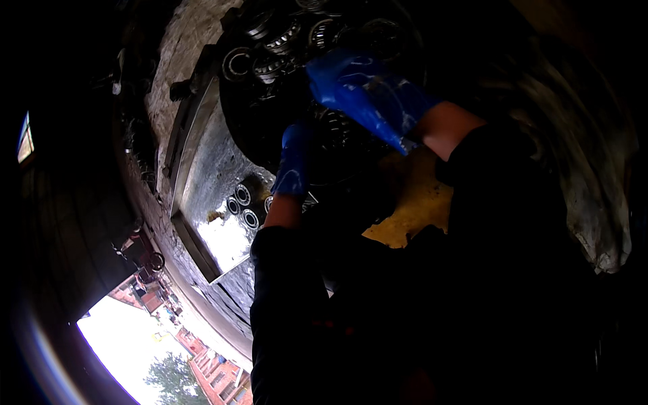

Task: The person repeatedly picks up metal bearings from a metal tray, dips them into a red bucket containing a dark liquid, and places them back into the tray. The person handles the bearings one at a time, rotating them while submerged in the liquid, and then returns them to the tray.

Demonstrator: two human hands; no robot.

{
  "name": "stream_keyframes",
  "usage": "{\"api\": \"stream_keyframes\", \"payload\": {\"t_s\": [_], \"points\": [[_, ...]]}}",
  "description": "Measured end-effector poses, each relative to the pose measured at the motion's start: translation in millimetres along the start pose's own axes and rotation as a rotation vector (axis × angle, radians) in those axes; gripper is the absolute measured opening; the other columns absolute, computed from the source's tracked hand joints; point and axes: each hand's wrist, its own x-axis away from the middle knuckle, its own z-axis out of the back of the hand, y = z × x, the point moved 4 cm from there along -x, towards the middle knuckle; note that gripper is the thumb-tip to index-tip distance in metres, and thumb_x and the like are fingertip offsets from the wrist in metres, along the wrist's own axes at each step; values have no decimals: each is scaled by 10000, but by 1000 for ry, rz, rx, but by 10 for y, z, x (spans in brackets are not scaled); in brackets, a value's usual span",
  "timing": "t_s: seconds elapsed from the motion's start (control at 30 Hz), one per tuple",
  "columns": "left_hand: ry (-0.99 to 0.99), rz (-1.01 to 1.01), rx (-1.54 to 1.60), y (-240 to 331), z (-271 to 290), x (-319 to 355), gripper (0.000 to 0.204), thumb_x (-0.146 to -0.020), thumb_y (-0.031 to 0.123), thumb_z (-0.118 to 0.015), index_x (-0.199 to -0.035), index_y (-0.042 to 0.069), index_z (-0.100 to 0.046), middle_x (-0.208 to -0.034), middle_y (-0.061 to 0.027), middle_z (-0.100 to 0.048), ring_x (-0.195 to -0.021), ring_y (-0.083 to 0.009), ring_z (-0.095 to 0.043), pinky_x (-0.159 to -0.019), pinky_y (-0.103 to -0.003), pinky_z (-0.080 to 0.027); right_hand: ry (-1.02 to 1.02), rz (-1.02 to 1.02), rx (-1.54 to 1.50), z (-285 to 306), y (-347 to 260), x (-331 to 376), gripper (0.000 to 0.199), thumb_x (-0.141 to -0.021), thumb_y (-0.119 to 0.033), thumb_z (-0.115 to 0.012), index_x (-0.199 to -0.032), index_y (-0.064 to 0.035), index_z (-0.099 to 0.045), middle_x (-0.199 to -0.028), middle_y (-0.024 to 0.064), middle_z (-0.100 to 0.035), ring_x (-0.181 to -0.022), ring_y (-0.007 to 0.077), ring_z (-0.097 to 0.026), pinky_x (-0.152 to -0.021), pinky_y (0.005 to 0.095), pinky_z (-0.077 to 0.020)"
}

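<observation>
**Desk:** What did your hands have hold of?

**Caption writer:** Your right hand (368, 98), in a wet blue glove, lay curled over the heap of bearings (283, 40) in the dark round pan (236, 115), fingers bent down into the pile. Whether they had closed on a single ring, I could not tell; the glove hid it. Your left hand (293, 162), gloved the same, hung at the near edge of that pan with its fingers pointing down and pressed together. What it pinched, if anything, was lost in shadow.

**Desk:** And around the pan?

**Caption writer:** Just left of the pan and below it, three or four smaller bearing rings (241, 206) lay flat in a shallow metal tray (196, 162) with liquid glinting on its floor, likely set there to soak or drain apart from the main heap. On the pan's near right side a yellow cloth (415, 206) lay under your forearm. Your dark sleeves filled the view beneath the pan. Far beyond the tray, well to the pan's lower left, daylight showed brick buildings (209, 371) and a tree (177, 381).
</observation>
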Motion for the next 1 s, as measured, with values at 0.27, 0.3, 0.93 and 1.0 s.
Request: {"api": "stream_keyframes", "payload": {"t_s": [0.27,0.3,0.93,1.0], "points": [[62,-105,1178,258,613,815,424,-768,30,-713,-1184,0,-632,-1040,-99,-703,-897,-207,-694,-779,-349,-580,-144,-291,194,433,-792,-14,392,-946,-409,-634,-1152,-76,-663,-1049,125,-703,-973,233,-679,-859,391,-561],[71,-151,1307,176,563,843,422,-775,27,-707,-1188,0,-628,-1047,-98,-700,-903,-206,-692,-783,-348,-579,-193,-332,222,388,-856,-52,405,-947,-430,-626,-1126,-69,-671,-1012,120,-712,-945,232,-682,-853,394,-557],[-19,-297,2174,124,106,466,417,-891,-32,-608,-1303,9,-552,-1207,-112,-635,-1048,-213,-646,-907,-338,-541,-169,-244,215,250,-1483,-305,466,-946,-495,-625,-1080,-58,-713,-961,93,-715,-893,195,-682,-844,343,-557],[-23,-257,2199,159,78,444,425,-886,-27,-620,-1305,10,-552,-1199,-112,-640,-1044,-215,-649,-895,-343,-546,-178,-258,347,198,-1578,-300,461,-949,-484,-625,-1074,-48,-710,-951,104,-714,-867,193,-685,-806,341,-561]]}}
